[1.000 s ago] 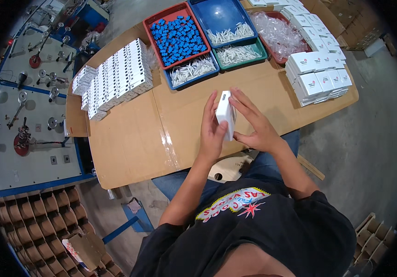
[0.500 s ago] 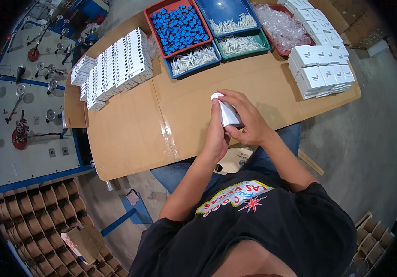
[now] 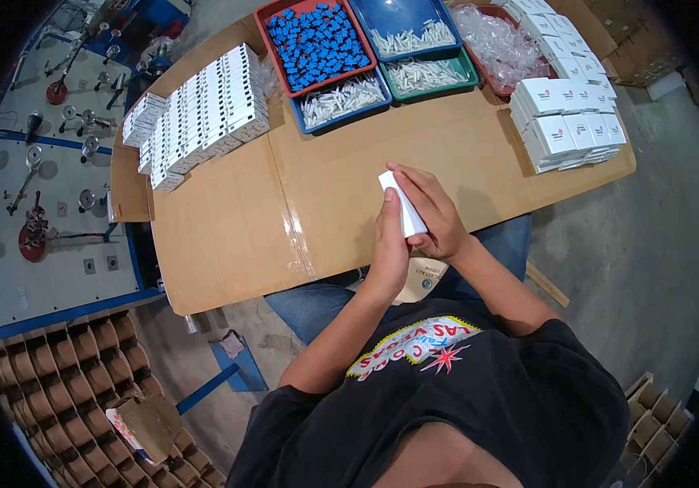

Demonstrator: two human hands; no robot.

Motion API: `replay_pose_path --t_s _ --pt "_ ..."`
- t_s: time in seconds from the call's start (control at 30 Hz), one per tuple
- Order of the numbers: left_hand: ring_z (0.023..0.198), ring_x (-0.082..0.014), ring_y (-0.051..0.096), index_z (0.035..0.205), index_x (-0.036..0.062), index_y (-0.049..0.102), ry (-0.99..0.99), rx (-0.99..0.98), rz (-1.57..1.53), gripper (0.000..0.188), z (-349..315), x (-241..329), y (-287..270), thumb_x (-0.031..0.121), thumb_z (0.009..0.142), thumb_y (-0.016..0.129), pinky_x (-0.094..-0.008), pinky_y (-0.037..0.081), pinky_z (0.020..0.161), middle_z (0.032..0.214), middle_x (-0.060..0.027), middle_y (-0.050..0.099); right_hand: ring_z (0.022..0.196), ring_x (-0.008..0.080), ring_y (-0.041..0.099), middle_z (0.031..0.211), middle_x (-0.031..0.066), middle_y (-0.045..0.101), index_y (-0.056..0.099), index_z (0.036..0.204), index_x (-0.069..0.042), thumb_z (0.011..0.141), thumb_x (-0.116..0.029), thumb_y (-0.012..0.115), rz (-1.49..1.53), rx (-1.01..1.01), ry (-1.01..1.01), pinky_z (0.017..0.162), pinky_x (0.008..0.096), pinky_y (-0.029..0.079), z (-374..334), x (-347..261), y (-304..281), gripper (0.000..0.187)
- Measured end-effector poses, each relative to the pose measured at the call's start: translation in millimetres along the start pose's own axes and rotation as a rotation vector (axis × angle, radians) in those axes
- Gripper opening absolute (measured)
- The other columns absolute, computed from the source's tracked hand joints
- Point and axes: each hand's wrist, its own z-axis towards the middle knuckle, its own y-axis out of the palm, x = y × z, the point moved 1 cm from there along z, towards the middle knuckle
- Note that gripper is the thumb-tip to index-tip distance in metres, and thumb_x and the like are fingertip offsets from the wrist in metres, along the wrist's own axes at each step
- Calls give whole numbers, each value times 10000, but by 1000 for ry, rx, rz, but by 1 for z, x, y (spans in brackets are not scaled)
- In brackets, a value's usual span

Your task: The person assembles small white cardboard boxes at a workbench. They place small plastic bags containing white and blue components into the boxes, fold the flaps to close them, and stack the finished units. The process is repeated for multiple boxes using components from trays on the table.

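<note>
A small white box is held between my two hands over the near edge of the cardboard-covered table. My left hand grips its left side, thumb along the edge. Around the right side wraps my right hand, fingers at the far end and thumb near the lower end. One narrow white face is turned up; the rest is hidden by my palms. At the right of the table stands a stack of white boxes with small red marks. Rows of white boxes with black spots stand at the left.
Across the far side are a red tray of blue parts, blue and green trays of white plugs, and a red tray of clear plastic bags. A blue-edged board with metal fittings stands left. Cardboard dividers lie lower left.
Both hands have closed more flatly around the white box and turned it, so a narrow face now points up. They have shifted slightly right and nearer to me.
</note>
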Motion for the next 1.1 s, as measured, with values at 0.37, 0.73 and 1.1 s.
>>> replay_pose_path --t_s 0.37,0.73,1.1 --pt "1036 -141 623 1364 69 490 37 58 -23 604 2 -3 2 592 1071 416 -309 512 879 1156 -63 616 1262 477 578 1398 313 573 500 1422 132 1051 -619 373 26 19 11 1073 499 459 0 0 5 848" --pt "1015 -139 618 1342 62 497 30 130 -59 622 3 -12 -3 612 1056 445 -304 512 862 1139 -64 611 1250 495 593 1376 335 580 507 1418 134 1066 -638 263 46 -5 53 1064 500 469 -9 5 15 883" --pt "1078 -146 611 1379 60 480 -3 198 -46 657 0 -11 2 628 1050 431 -331 514 909 1180 -61 597 1268 479 589 1378 320 586 519 1418 123 1074 -624 259 127 12 133 1081 500 457 -15 5 20 862"
